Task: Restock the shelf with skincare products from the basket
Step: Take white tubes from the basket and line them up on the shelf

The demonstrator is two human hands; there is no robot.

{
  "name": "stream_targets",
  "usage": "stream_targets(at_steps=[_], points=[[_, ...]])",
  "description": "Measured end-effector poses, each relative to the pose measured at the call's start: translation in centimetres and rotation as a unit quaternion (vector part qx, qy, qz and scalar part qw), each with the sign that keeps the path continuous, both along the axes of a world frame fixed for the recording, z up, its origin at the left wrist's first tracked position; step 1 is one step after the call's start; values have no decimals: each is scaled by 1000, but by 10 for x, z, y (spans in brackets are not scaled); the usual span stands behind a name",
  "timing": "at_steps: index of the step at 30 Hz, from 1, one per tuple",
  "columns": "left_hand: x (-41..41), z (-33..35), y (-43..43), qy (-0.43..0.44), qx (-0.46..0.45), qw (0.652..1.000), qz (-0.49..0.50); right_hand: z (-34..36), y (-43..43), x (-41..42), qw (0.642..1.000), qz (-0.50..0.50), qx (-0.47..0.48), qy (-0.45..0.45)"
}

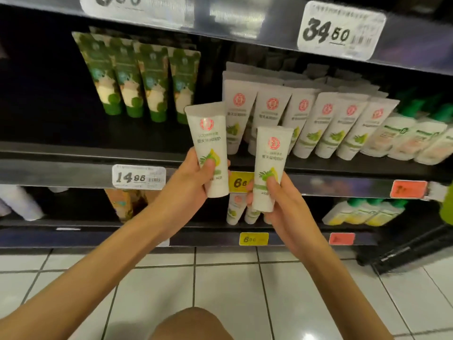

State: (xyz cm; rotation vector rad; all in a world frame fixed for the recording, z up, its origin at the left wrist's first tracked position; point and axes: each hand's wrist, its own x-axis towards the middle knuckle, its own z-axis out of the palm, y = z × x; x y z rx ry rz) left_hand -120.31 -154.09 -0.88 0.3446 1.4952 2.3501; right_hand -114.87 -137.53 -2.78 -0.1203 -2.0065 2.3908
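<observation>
My left hand (190, 182) grips a white cream tube (209, 141) with a red seal and green leaf print, held upright with its cap down, in front of the middle shelf (73, 153). My right hand (279, 204) grips a second, matching white tube (268, 163) just to the right and a little lower. Behind both stands a row of several identical white tubes (318, 123) on that shelf. No basket is in view.
Green tubes (137, 77) stand left of the white row, with dark bare shelf further left. Green-capped bottles (416, 138) lie at the right. A lower shelf holds more tubes (235, 209) and bottles (362, 212). Price tags line the shelf edges. White tiled floor (232, 278) lies below.
</observation>
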Motion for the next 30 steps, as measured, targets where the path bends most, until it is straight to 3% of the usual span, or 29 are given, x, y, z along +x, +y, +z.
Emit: stream_targets(at_steps=[3,5,8,11,18,23,30], points=[[-7,6,11,-1,-4,999,38,2,13,-5,998,-49,-16,35],[-12,8,12,56,-33,996,67,5,15,-10,996,-66,4,67],[-16,8,8,164,-133,968,134,9,11,-20,983,-117,89,110],[-19,6,11,209,-194,939,192,11,7,-33,961,-172,167,136],[-24,-1,28,225,-239,916,229,5,8,-44,917,-231,277,168],[-24,-2,36,239,-241,911,236,7,10,-46,929,-230,244,157],[-23,-10,38,257,-258,902,231,3,14,-43,908,-218,315,167]])
